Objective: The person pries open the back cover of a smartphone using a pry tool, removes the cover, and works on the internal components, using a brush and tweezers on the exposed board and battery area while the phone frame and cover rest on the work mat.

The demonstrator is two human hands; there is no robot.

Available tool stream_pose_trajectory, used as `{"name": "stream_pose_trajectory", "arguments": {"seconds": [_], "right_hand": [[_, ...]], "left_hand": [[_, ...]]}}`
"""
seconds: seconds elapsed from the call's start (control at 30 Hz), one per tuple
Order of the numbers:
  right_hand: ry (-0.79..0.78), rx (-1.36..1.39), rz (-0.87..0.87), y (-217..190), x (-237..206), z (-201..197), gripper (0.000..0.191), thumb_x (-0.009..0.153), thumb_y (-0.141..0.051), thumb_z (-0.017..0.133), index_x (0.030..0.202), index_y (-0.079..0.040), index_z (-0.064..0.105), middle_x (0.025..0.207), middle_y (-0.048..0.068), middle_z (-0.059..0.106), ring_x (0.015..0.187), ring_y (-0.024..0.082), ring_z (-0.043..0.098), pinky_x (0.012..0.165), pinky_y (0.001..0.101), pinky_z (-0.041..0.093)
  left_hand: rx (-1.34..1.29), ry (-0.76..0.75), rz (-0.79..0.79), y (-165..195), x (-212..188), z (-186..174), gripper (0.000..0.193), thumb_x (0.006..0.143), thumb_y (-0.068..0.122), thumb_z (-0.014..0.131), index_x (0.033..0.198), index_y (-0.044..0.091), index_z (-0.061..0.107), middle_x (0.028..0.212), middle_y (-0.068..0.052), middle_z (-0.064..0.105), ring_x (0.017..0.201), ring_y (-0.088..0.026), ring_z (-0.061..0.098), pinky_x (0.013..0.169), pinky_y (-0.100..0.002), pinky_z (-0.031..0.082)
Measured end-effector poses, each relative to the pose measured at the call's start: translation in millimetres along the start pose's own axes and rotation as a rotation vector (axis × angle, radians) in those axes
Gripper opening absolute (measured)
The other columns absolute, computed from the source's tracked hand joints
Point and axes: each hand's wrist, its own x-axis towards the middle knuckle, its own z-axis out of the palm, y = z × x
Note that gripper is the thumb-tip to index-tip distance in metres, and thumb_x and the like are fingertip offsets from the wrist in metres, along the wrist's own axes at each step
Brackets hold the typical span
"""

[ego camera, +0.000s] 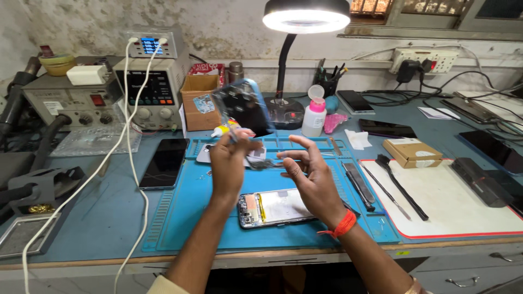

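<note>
Blue silicone repair mat (185,218) under our forearms, with the opened smartphone (275,208) lying flat on it, innards up, long axis running left to right, just below and between both wrists. Our left hand (231,163) is raised above the mat and closed in a pinch on the phone's back cover (243,106), a dark blue-edged panel held tilted, its top leaning away toward the ring lamp (306,16). The same hand also seems to grip a small glue tube (224,129) with a yellow cap; we cannot tell exactly which fingers hold it. Our right hand (308,169) hovers just right of the left, fingers spread and loosely curled, holding nothing we can make out, an orange thread at its wrist. Right hand sits nearer the open phone; the cover lies up and left of it. Tweezers and a black brush (402,187) rest on the white pad (468,209) well to the right
</note>
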Motion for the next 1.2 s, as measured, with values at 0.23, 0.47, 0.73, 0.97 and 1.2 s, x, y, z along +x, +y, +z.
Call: {"name": "stream_pose_trajectory", "arguments": {"seconds": [0.23, 0.47, 0.73, 0.97, 1.2], "right_hand": [[-0.366, -0.494, -0.128, 10.2, 0.6, 11.9, 0.010, 0.087, -0.010, 0.072, 0.096, -0.011, 0.074, 0.098, 0.009, 0.068, 0.095, 0.027, 0.067, 0.081, 0.0380, 0.057], [-0.582, -0.569, -0.245, 9.0, 14.5, 9.8, 0.007, 0.089, -0.012, 0.071, 0.095, -0.013, 0.075, 0.098, 0.009, 0.066, 0.098, 0.031, 0.063, 0.083, 0.0428, 0.050], [-0.706, -0.564, -0.376, 2.6, 25.7, 1.0, 0.015, 0.089, -0.017, 0.071, 0.101, -0.015, 0.079, 0.102, 0.009, 0.064, 0.102, 0.030, 0.060, 0.089, 0.0412, 0.048], [-0.756, -0.562, -0.210, 6.3, 28.3, 10.0, 0.024, 0.089, -0.034, 0.075, 0.092, -0.011, 0.072, 0.098, 0.008, 0.061, 0.100, 0.027, 0.059, 0.090, 0.0395, 0.046], [-0.784, -0.566, -0.193, 12.7, 31.5, 15.2, 0.026, 0.093, -0.037, 0.072, 0.090, -0.011, 0.066, 0.100, 0.007, 0.062, 0.101, 0.027, 0.057, 0.089, 0.0402, 0.044]], "left_hand": [[0.162, 0.166, 0.011, 3.7, 21.2, -20.1, 0.027, 0.104, 0.019, 0.058, 0.111, -0.005, 0.068, 0.087, -0.016, 0.080, 0.079, -0.018, 0.076, 0.072, -0.030, 0.057], [0.073, 0.118, 0.006, -3.3, 14.9, -19.5, 0.029, 0.103, 0.016, 0.057, 0.116, -0.008, 0.066, 0.090, -0.019, 0.079, 0.082, -0.021, 0.078, 0.075, -0.029, 0.061], [0.033, 0.107, -0.027, -3.6, 12.7, -19.9, 0.031, 0.103, 0.016, 0.056, 0.119, -0.009, 0.066, 0.094, -0.021, 0.079, 0.082, -0.022, 0.078, 0.073, -0.029, 0.061], [0.070, 0.097, -0.035, -5.2, 12.0, -21.0, 0.033, 0.102, 0.017, 0.056, 0.121, -0.008, 0.066, 0.094, -0.020, 0.079, 0.083, -0.022, 0.079, 0.073, -0.029, 0.060], [0.089, 0.087, -0.034, -4.6, 11.2, -20.5, 0.033, 0.102, 0.018, 0.056, 0.121, -0.008, 0.066, 0.094, -0.020, 0.079, 0.082, -0.022, 0.079, 0.072, -0.029, 0.059]]}}
